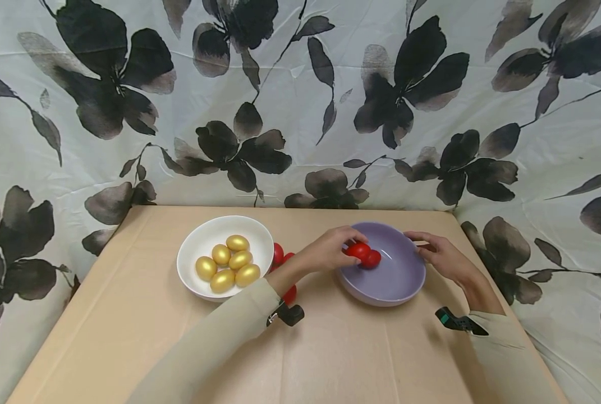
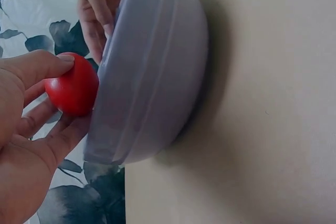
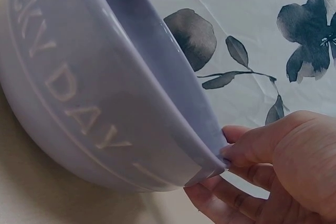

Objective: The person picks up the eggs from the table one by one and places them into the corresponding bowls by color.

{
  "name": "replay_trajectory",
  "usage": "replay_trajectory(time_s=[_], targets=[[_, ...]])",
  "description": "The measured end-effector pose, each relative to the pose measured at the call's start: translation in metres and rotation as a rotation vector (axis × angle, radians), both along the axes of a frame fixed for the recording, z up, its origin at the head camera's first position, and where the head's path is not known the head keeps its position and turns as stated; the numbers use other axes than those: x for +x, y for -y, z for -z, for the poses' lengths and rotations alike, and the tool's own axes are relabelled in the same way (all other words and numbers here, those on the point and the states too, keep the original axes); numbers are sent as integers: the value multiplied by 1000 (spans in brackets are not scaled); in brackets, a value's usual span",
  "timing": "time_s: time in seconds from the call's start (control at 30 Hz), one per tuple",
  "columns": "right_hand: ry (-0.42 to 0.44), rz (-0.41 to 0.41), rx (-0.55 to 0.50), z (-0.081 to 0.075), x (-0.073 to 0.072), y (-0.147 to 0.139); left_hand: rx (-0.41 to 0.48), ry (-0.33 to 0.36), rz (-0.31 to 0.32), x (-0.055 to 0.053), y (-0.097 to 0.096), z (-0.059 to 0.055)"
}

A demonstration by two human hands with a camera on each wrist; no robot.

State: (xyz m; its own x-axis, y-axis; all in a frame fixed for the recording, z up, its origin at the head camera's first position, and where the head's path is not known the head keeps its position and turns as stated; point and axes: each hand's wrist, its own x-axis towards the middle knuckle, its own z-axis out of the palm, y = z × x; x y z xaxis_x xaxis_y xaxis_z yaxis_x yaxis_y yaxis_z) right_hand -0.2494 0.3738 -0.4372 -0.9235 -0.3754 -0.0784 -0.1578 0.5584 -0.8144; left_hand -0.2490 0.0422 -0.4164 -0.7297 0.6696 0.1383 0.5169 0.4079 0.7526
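My left hand [image 1: 325,251] reaches over the near-left rim of a purple bowl [image 1: 386,292] and holds a glossy red egg [image 1: 357,249] between thumb and fingers. In the left wrist view this egg [image 2: 73,85] is pinched right beside the bowl's rim. A second red egg [image 1: 371,259] shows inside the bowl, just right of the held one. On the opposite side my right hand [image 1: 441,255] pinches the bowl's rim, thumb on the inside and fingers beneath, as the right wrist view shows. Raised lettering runs around the bowl's wall [image 3: 94,103].
A white bowl [image 1: 186,269] with several gold eggs [image 1: 222,280] stands to the left. Several red eggs [image 1: 278,254] lie on the table between the bowls, partly hidden by my left forearm. A flower-printed cloth [image 1: 310,112] hangs behind the table [image 1: 340,353].
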Motion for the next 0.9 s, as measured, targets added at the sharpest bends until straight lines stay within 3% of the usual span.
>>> replay_trajectory(time_s=[0.5,0.9], targets=[[-6,13,11,-1,3,2,-149,-104,66,-5,-16,12],[1,-3,-10,-1,3,2,-276,-143,108,-6,-25,13]])
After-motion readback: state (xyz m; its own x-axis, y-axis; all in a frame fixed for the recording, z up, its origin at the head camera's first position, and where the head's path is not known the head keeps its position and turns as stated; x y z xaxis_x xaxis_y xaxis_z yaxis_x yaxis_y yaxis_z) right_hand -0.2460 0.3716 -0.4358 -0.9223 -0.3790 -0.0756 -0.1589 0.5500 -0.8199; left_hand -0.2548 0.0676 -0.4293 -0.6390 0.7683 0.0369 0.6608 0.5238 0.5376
